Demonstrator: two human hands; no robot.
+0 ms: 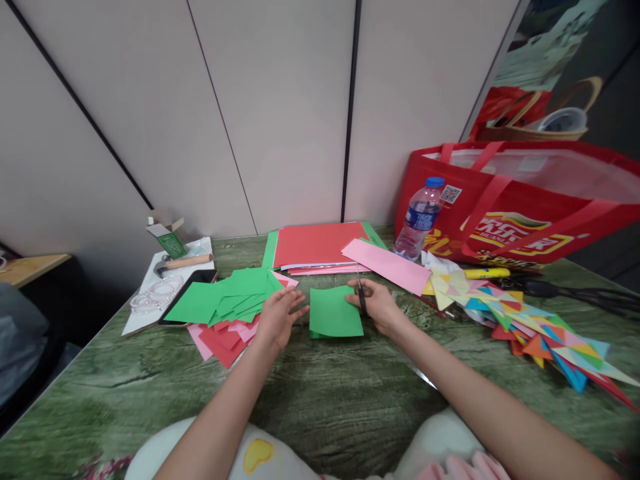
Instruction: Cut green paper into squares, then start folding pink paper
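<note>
Green paper squares [336, 315] are sitting at the desk [320, 393] between the left hand [277, 317] and the right hand [379, 307], showing no clear long axis; the right is touching their edge, its grip clasping scissors [363, 303] pointing away, while the left is hovering just beside them, fingers loose, holding nothing

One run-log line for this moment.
left hand: open beside green square | right hand: holding scissors at square's right edge | red bag: back right
</note>
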